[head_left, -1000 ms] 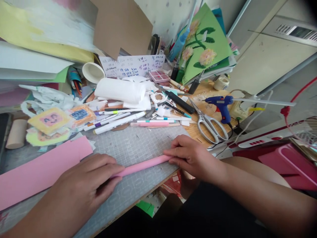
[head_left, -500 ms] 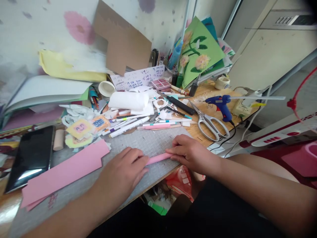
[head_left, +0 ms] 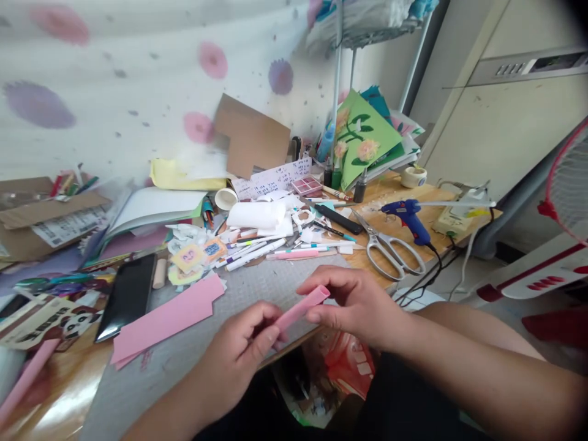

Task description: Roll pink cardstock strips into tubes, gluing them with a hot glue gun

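A rolled pink paper tube (head_left: 301, 310) is held up at a slant above the near edge of the grey cutting mat, its hollow end facing up to the right. My left hand (head_left: 248, 337) is closed around the tube's lower end, thumb on top. At the upper end, my right hand (head_left: 351, 303) has the tube between its thumb and curled fingers; the fingertips behind it are partly hidden. Flat pink paper strips (head_left: 169, 318) lie stacked on the cutting mat (head_left: 261, 282), left of my left hand.
Scissors (head_left: 390, 248) and a blue glue gun (head_left: 408, 217) lie at the right. Markers (head_left: 255, 252), paper scraps and a black cutter (head_left: 339, 218) crowd the back. A black phone (head_left: 128, 294) rests on the left, with another pink roll (head_left: 30, 380) at the far left edge.
Both hands have lifted the pink tube off the mat and tilted its right end up, so its opening shows. The camera view has shifted, revealing more wall and table at the left.
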Demonstrator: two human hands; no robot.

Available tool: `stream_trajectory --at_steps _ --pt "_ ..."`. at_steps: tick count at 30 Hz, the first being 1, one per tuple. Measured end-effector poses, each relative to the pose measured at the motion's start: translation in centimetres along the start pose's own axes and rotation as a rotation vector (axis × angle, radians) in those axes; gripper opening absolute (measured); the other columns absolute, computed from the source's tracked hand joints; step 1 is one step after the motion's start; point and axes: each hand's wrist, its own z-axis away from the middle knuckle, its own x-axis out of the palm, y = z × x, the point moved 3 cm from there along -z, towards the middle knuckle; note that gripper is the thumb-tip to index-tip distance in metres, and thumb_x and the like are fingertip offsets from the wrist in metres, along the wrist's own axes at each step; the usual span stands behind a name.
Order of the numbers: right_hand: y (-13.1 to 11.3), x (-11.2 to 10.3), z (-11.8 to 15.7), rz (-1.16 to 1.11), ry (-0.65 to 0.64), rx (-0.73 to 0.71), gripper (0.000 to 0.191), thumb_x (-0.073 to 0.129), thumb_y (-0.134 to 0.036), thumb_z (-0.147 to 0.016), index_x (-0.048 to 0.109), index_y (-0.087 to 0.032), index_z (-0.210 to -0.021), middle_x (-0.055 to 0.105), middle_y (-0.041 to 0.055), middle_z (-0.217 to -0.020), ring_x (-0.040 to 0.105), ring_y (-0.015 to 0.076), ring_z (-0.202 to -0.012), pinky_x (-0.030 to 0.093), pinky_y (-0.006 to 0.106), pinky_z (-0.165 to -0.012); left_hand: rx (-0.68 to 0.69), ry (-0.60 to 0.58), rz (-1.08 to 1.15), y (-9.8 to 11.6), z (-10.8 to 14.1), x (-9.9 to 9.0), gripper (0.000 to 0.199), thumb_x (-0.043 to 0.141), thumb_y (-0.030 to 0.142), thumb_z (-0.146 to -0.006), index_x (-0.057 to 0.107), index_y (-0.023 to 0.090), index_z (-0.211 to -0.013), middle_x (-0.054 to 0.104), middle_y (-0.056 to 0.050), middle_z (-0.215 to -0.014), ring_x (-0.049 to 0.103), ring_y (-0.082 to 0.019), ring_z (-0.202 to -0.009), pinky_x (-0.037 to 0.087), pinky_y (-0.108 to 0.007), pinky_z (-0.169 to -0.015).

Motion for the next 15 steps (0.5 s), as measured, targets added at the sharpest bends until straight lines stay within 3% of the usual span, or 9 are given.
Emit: stream_trajectory --at_steps 3,9,15 --pt "-1.4 1.0 0.0 -0.185 0.026 0.036 0.018 0.071 -0.031 -0.076 0.069 -0.015 -0.086 0.063 0.0005 -0.076 0.057 0.0114 -0.068 0.047 0.024 -0.063 0.022 0.02 0.212 0.1 1.0 1.6 0.028 0.039 0.044 -0.097 0.054 0.021 -0.094 0.058 0.001 -0.082 0.054 -0.013 -0.074 0.043 -0.024 -0.069" --pt "-2.3 2.1 -0.2 -0.21 0.03 0.121 0.017 0.067 -0.029 -0.075 0.069 -0.014 -0.084 0.06 0.0004 -0.074 0.055 0.0123 -0.069 0.045 0.026 -0.063 -0.014 0.141 0.302 0.1 1.9 3.2 0.04 0.04 0.05 -0.096 0.055 0.017 -0.08 0.05 0.001 -0.069 0.048 -0.011 -0.063 0.038 -0.023 -0.06" --pt "-2.0 3.0 -0.4 -0.293 -0.01 0.234 0.026 0.067 -0.032 -0.076 0.067 -0.015 -0.095 0.061 -0.0011 -0.069 0.055 0.0117 -0.063 0.047 0.026 -0.06 -0.129 0.058 0.635 0.3 2.8 4.2 0.038 0.057 0.052 -0.088 0.056 0.015 -0.096 0.053 0.002 -0.068 0.051 -0.009 -0.055 0.033 -0.017 -0.045"
